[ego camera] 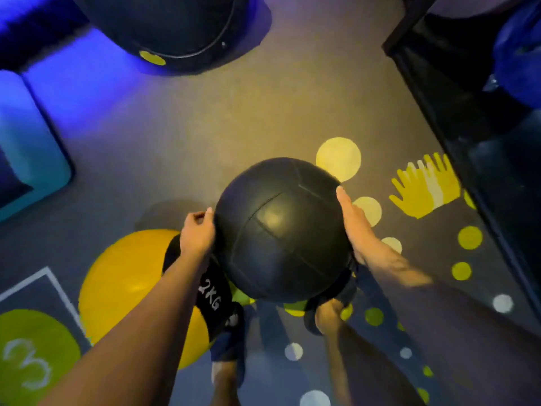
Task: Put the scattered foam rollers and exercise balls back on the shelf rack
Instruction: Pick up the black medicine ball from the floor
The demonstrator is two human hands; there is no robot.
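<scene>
A black stitched medicine ball (281,230) is held above the floor between both my hands. My left hand (197,232) presses its left side, fingers curled against it. My right hand (355,227) lies flat along its right side. Below my left forearm sits a yellow exercise ball (123,288) on the floor. A black item marked "2KG" (210,297) lies between the yellow ball and the black ball, partly hidden by my arm. A large dark ball (169,24) rests at the top left. The dark shelf rack (468,118) runs along the right edge.
A teal foam block (26,148) lies at the left edge under blue light. The grey carpet (219,127) carries yellow and white dots, a yellow hand print (421,189) and a green circle with a "3" (32,356). My feet (328,317) stand below the ball.
</scene>
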